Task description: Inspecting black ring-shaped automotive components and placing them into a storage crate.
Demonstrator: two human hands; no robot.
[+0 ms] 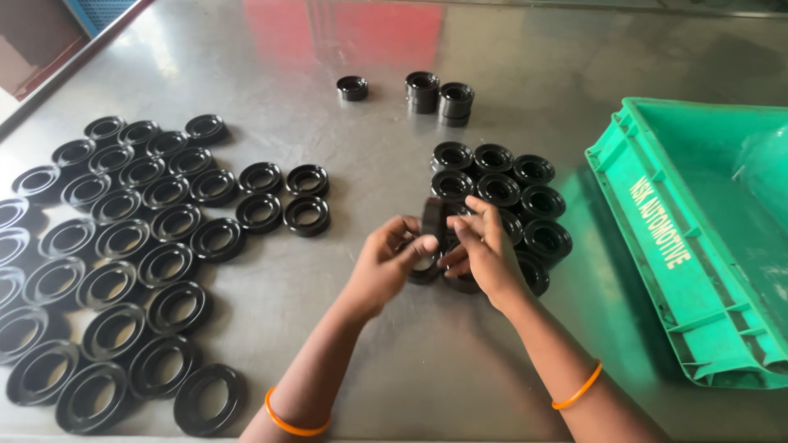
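Both hands, left hand [392,256] and right hand [483,250], pinch one small black rubber ring [432,220] with closed fingers; it looks light, flexible, best gripped by its rim.

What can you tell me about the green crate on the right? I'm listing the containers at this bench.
The green crate is moulded plastic with a ribbed outer wall and thick rim, white lettering printed along its long side. It sits flat on the steel table, at the right edge of the view, partly cut off. Something clear, like a plastic film, shows inside. Neither hand touches it; the nearest black rings lie apart from it.
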